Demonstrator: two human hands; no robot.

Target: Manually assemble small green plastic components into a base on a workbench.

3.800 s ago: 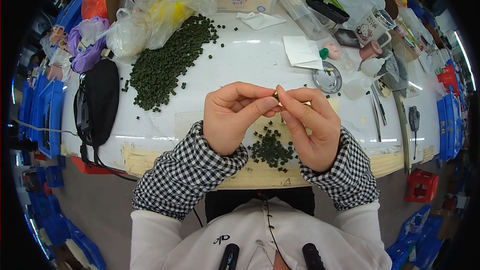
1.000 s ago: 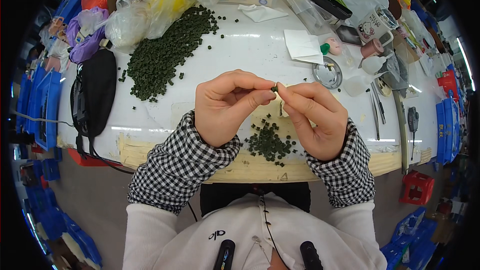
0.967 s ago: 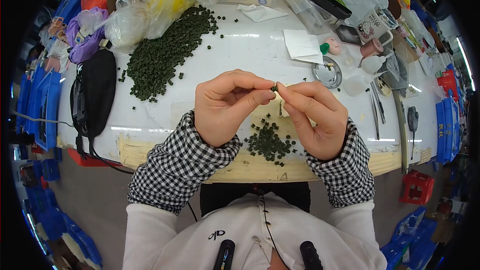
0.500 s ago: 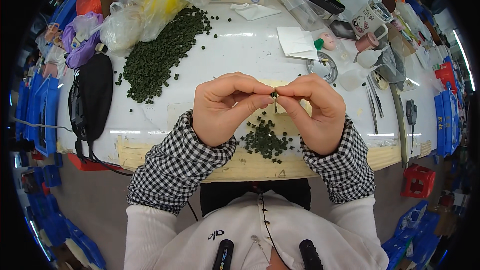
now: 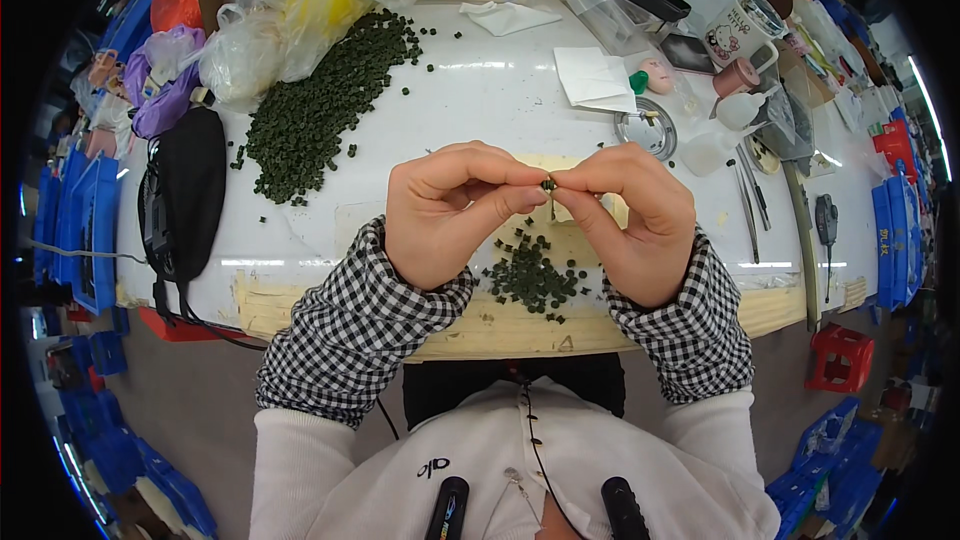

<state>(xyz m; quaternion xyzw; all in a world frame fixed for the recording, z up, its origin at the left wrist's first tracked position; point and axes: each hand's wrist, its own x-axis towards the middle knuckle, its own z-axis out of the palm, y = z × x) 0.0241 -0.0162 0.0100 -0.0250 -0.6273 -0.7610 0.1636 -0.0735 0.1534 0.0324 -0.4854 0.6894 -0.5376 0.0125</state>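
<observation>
Between my two hands, above the near part of the table, a small dark green part is pinched at the fingertips. My left hand grips it from the left with thumb and forefinger. From the other side my right hand pinches the same part, thumb below and forefinger above. What the piece is in detail is too small to tell. Just beneath the hands lies a small scattered pile of dark green pieces. A far larger heap of similar pieces spreads over the table at the back left.
Clear plastic bags stand behind the big heap, with a black pouch to its left. At the right are a white mug, a thread spool, a round metal dish, tweezers and a black-handled screwdriver.
Both hands stay almost in place, still pinching the small part, which appears slightly turned between the fingertips. The view has shifted very slightly.
</observation>
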